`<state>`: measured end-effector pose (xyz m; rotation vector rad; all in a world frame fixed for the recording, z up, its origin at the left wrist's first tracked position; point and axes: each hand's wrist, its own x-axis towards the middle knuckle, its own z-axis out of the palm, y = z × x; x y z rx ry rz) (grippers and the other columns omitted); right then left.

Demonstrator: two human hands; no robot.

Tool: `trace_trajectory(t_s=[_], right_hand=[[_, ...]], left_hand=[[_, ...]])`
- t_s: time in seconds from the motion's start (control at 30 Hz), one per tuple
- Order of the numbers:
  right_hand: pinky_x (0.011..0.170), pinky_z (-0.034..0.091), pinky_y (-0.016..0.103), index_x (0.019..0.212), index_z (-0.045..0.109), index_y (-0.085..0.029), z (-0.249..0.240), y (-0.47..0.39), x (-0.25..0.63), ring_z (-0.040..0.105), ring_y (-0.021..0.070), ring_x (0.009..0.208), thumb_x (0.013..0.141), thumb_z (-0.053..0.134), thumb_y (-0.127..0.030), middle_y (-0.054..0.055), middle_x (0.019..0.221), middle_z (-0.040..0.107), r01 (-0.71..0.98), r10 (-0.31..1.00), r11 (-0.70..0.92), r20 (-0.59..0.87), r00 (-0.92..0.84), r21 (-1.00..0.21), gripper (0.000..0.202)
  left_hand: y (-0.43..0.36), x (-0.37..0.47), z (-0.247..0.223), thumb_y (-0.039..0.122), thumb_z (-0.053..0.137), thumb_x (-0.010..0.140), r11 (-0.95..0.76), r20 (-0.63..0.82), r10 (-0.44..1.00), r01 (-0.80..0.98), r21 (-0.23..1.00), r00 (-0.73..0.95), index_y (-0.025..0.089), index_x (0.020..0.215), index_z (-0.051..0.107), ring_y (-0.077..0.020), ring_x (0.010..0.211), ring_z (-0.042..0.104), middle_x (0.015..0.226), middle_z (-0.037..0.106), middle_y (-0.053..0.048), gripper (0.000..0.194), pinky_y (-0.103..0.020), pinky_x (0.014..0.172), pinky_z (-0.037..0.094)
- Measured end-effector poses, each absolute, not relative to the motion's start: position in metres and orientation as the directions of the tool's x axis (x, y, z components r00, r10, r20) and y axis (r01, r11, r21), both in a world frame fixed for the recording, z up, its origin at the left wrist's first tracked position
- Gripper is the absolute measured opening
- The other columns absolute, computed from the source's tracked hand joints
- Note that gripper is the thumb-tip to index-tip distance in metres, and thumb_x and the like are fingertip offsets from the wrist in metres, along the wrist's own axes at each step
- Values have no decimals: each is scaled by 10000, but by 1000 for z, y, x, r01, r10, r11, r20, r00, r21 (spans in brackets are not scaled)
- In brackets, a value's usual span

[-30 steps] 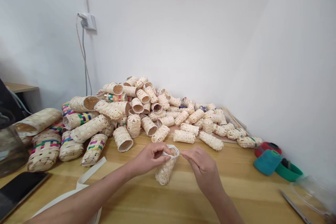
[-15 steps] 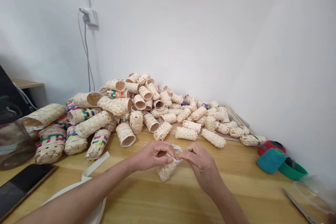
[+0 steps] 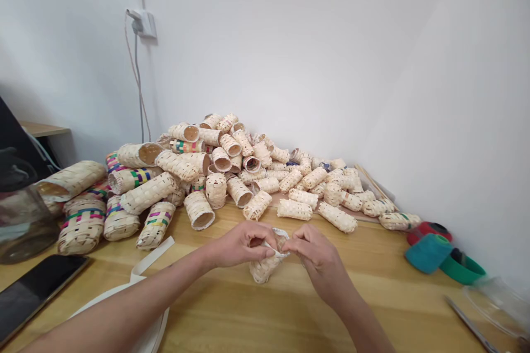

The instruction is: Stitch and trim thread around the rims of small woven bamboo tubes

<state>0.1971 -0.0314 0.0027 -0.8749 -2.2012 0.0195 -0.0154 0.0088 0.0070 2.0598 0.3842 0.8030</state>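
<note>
A small woven basket (image 3: 263, 269) of pale strips, with white edging round its mouth, stands tilted just above or on the wooden table (image 3: 232, 314). My left hand (image 3: 248, 244) pinches the left side of its rim, closed between thumb and fingers. On the other side my right hand (image 3: 311, 249) is closed, its fingertips pressed together at the right edge of the rim. Whether a needle or thread sits in those fingertips is too small to see. The basket's opening faces up between the two hands.
A heap of woven baskets (image 3: 223, 162) leans toward the wall. A phone (image 3: 37, 300), a white strip (image 3: 155, 256) and a glass jar (image 3: 25, 226) lie leftward. Thread spools, including a blue one (image 3: 428, 253), a green ring (image 3: 464, 270) and scissors (image 3: 470, 322) are right.
Both hands stay at the basket's rim with almost no movement. The right fingertips have shifted very slightly, and the whole view has moved a little.
</note>
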Motion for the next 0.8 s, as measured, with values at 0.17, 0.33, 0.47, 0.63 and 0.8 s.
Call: trace_trajectory(t_s=[0.17, 0.33, 0.47, 0.63, 0.8], right_hand=[[607, 391, 257, 892, 672, -228, 4, -32, 197, 507, 156, 718, 930, 417, -157, 21, 750, 517, 527, 627, 766, 611, -483, -369, 268], [603, 378, 256, 818, 674, -218, 9, -36, 197, 507, 151, 712, 944, 409, -179, 18, 736, 507, 506, 648, 758, 562, -515, -410, 296], [622, 367, 260, 801, 662, -213, 11, -37, 197, 499, 145, 714, 933, 413, -131, 15, 737, 525, 508, 639, 767, 537, -551, -392, 293], [619, 356, 252, 780, 653, -205, 14, -38, 195, 507, 137, 706, 921, 418, -99, 8, 724, 531, 499, 626, 778, 533, -569, -382, 294], [607, 358, 244, 769, 649, -200, 14, -39, 194, 510, 136, 692, 911, 433, -97, 10, 719, 542, 507, 621, 781, 540, -569, -364, 279]], left_hand=[[7, -15, 10, 237, 578, 845, -580, 381, 523, -10, 815, 763, 118, 785, 635, -117, 695, 518, 778, 605, -38, 145, -203, 638, 384], [1, -15, 14, 287, 540, 876, -562, 335, 485, -5, 827, 808, 126, 841, 639, -134, 757, 539, 830, 613, -54, 192, -220, 707, 410], [0, -14, 15, 349, 497, 897, -612, 343, 455, 9, 791, 821, 137, 843, 633, -144, 779, 543, 837, 616, -58, 258, -228, 733, 414], [0, -13, 13, 397, 458, 908, -670, 364, 436, 27, 742, 823, 141, 845, 618, -147, 773, 547, 830, 609, -59, 309, -229, 732, 413], [-1, -12, 9, 366, 444, 917, -711, 381, 451, 67, 700, 807, 132, 844, 603, -143, 755, 540, 820, 603, -58, 292, -229, 713, 407]])
